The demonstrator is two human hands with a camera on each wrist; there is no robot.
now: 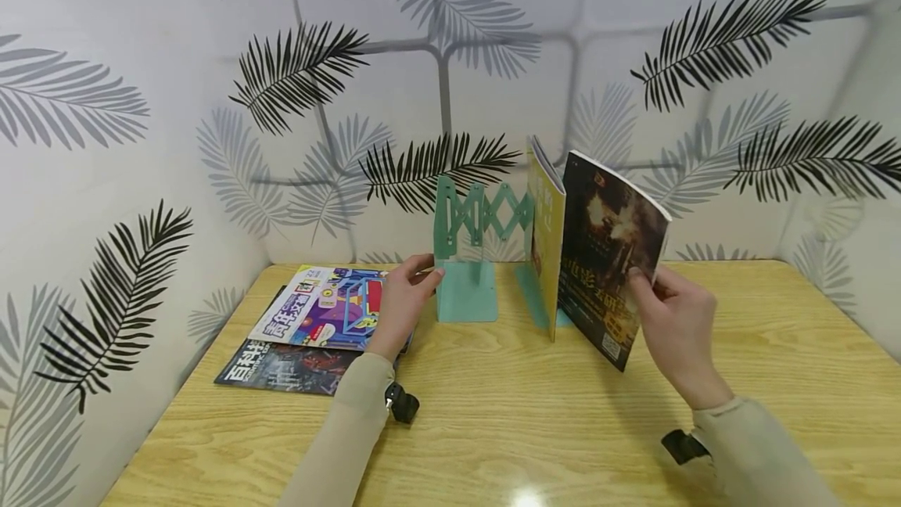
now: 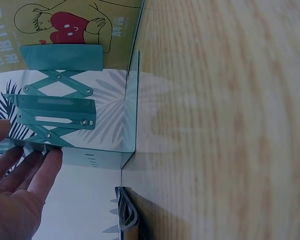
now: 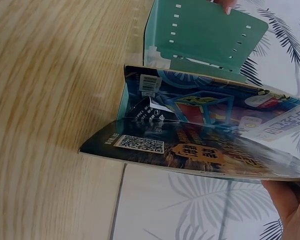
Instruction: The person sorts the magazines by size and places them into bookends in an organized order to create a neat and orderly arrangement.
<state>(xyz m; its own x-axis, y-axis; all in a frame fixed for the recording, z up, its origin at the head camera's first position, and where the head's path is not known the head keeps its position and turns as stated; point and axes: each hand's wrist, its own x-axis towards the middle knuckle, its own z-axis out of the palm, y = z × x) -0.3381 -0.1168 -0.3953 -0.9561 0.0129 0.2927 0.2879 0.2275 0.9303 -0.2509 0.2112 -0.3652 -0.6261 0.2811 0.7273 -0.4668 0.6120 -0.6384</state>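
A green metal expanding bookend [image 1: 445,229] with a scissor lattice stands on the table. My left hand [image 1: 408,296] holds the upright edge of its left end plate, thumb on one side and fingers on the other, as the left wrist view shows. Against the right end plate stands a yellow-covered magazine [image 1: 547,241]. My right hand [image 1: 679,327] grips a dark magazine [image 1: 605,257] by its near edge, upright and tilted, just right of the yellow one. In the right wrist view, a blue-and-purple cover [image 3: 220,102] stands between the dark magazine and the bookend.
Two magazines lie flat and overlapping at the table's left: a colourful purple one [image 1: 331,307] over a dark one [image 1: 281,366]. A wall with a leaf pattern [image 1: 493,100] rises behind the wooden table [image 1: 507,413].
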